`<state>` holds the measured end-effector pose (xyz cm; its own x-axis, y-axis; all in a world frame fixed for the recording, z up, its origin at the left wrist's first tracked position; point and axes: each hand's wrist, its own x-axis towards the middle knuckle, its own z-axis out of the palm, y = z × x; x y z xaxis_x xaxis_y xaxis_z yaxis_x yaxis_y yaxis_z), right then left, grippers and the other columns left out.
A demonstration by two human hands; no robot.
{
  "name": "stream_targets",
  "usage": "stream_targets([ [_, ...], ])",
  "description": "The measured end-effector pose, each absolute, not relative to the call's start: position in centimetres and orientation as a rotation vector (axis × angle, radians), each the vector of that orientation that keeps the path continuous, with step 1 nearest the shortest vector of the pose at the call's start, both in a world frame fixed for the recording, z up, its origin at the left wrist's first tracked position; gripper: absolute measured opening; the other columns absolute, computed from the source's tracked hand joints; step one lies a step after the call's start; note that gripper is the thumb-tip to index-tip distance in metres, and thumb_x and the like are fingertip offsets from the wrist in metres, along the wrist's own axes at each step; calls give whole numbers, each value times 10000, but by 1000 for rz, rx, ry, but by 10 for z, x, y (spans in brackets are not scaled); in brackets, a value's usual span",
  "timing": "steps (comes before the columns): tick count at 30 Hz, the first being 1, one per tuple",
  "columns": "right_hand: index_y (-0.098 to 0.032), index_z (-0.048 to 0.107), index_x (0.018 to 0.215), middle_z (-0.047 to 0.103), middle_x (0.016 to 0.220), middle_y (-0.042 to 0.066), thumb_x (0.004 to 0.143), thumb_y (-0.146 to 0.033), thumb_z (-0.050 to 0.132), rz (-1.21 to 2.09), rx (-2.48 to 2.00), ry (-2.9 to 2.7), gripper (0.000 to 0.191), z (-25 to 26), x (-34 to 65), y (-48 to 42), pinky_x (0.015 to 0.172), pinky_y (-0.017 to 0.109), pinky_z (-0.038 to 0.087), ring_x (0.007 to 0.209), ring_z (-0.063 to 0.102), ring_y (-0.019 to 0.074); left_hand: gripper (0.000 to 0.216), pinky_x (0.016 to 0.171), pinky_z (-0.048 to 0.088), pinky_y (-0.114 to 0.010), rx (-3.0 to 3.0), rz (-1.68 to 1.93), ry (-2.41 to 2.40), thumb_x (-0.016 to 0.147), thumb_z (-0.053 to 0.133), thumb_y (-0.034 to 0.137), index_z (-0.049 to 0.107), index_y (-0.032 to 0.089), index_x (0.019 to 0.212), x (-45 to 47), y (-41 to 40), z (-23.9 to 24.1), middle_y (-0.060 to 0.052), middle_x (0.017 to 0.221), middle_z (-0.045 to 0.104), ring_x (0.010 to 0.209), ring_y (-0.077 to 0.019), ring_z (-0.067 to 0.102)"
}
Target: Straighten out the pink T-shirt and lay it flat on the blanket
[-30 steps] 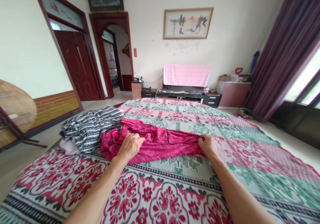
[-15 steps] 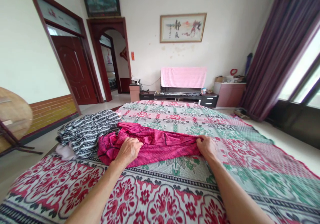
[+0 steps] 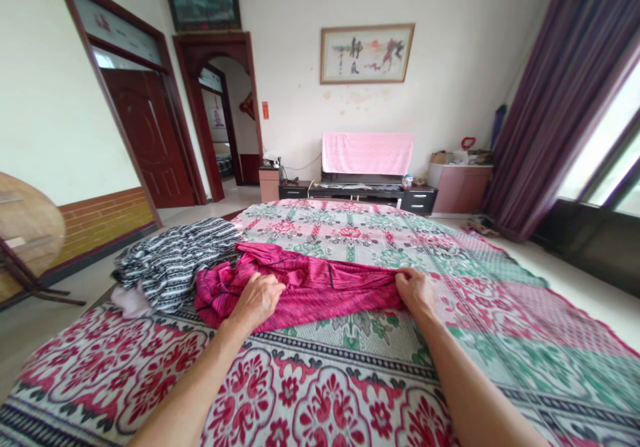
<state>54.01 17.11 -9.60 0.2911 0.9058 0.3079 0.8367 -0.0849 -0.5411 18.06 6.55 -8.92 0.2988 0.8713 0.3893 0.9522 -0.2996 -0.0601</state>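
A bright pink garment with dark seams lies stretched sideways across the patterned bedspread. My left hand is closed on the cloth near its bunched left part. At the narrow right end, my right hand pinches the edge of the same garment between thumb and fingers. The cloth between my hands is drawn fairly straight. Its left part is crumpled and touches a heap of black-and-white patterned cloth. I cannot tell which kind of garment the pink one is.
A pale pink cloth pokes out beside the black-and-white heap. Beyond the bed, a low black cabinet stands along the wall with a pink-covered screen. A round wooden tabletop leans at left; purple curtains hang at right.
My right hand has shifted very slightly to the right, still gripping the garment's end. My left hand keeps its hold in nearly the same place.
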Motion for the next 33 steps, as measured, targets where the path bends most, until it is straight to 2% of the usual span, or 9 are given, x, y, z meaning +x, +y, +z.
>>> stream_targets([
  [8,-169,758,1031,726,999,109,812,-308,447,129,-1920,-1265,405,-95,558,175,840,330,428,917,617,254,327,810,379,-346,-2338,-496,-1597,914,414,158,713,171,784,181,68,-94,-63,729,647,747,-168,586],
  [13,-203,759,1028,726,1004,94,800,-341,466,162,-1915,-1288,396,-99,559,176,819,329,423,896,616,248,340,810,404,-347,-2361,-515,-1608,917,406,161,722,163,792,184,67,-94,-75,740,653,752,-173,594],
  [21,-184,754,1047,724,971,101,797,-327,456,182,-1920,-1283,414,-93,556,172,818,335,430,885,617,256,316,820,432,-350,-2225,-617,-1662,889,408,157,707,169,788,174,69,-91,-79,757,668,768,-188,605],
  [26,-166,767,997,720,919,101,757,-298,478,160,-1914,-1205,398,-91,565,173,816,337,434,852,608,254,192,757,443,-325,-1958,-656,-1852,760,471,118,625,181,665,160,69,-87,-65,702,670,704,-195,613],
  [30,-161,775,961,711,874,107,744,-282,472,120,-1907,-1068,391,-94,578,177,790,353,438,822,591,262,207,716,431,-309,-1919,-601,-1929,771,454,131,598,180,631,160,66,-84,-65,679,675,681,-195,622],
  [33,-145,757,1027,702,893,105,750,-269,453,85,-1863,-881,429,-95,591,178,799,357,439,817,578,258,208,737,433,-310,-1992,-609,-1911,777,459,136,623,179,655,168,65,-82,-63,695,682,716,-200,635],
])
